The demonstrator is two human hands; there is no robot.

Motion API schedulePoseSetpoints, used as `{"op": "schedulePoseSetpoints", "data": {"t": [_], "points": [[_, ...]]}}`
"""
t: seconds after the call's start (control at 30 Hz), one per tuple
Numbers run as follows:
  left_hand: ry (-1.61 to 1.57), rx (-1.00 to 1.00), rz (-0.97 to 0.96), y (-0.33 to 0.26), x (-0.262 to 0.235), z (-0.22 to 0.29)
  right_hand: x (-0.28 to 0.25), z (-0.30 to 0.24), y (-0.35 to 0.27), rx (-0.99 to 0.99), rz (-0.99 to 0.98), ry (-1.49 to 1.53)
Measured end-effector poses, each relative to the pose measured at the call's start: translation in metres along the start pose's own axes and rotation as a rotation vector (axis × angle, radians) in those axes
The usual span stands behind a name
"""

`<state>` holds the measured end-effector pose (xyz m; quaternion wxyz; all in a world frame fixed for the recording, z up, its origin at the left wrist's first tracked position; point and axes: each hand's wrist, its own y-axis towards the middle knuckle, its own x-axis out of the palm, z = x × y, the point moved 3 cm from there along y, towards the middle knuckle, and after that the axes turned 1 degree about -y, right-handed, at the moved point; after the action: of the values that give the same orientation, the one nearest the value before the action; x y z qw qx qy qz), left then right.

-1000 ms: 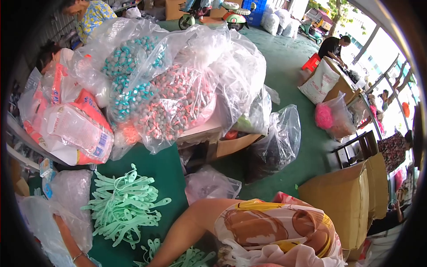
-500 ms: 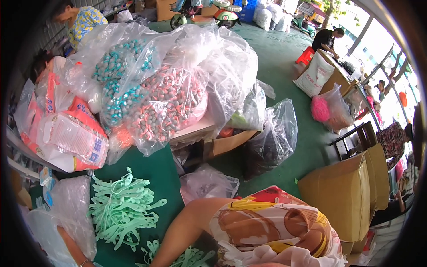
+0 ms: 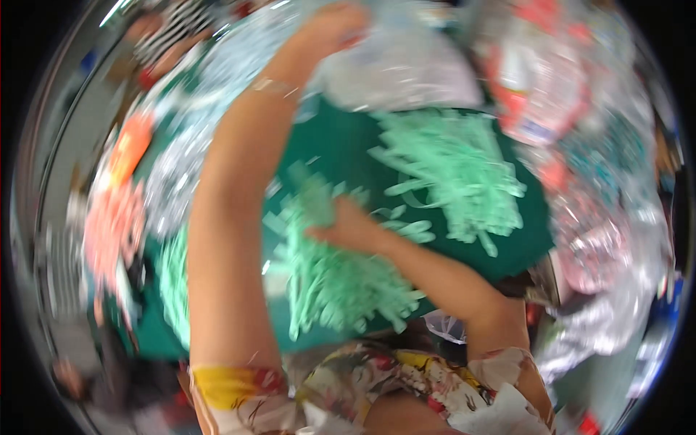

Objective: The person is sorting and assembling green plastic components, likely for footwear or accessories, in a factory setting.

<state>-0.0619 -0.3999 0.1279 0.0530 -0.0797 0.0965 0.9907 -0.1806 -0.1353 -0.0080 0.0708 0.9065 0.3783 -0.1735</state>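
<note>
Mint-green strips point(image 3: 348, 290) under the right hand point(image 3: 344, 226), left hand point(image 3: 337, 29) stretched far.

The strips lie in a loose pile at the near middle of the green worktop point(image 3: 337, 138); blur leaves me unable to tell whether the right grip has closed on any. The left grip, by a clear plastic bag point(image 3: 406, 72), is equally unreadable. This looks like a gathering step; the next move seems to call for a sure hold on the strips. A second pile point(image 3: 464, 174) lies farther right.

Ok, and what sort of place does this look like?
Probably a small workshop handling plastic-looking parts: loose heaps of mint-green strips lie on a green table, with filled clear bags crowded around its edge.
</note>
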Motion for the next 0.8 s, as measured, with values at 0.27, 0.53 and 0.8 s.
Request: {"op": "schedulePoseSetpoints", "data": {"t": [0.27, 0.53, 0.8], "points": [[-0.567, -0.019, 0.044, -0.143, -0.069, 0.052, 0.009, -0.037, 0.004, 0.015, -0.037, 0.403], [-0.328, -0.316, 0.554, -0.37, -0.063, 0.004, 0.007, -0.036, -0.005, 0.026, -0.01, 0.356], [0.869, -0.134, 0.707, -0.407, -0.053, -0.049, 0.008, -0.044, -0.006, 0.07, 0.015, 0.382]]}}
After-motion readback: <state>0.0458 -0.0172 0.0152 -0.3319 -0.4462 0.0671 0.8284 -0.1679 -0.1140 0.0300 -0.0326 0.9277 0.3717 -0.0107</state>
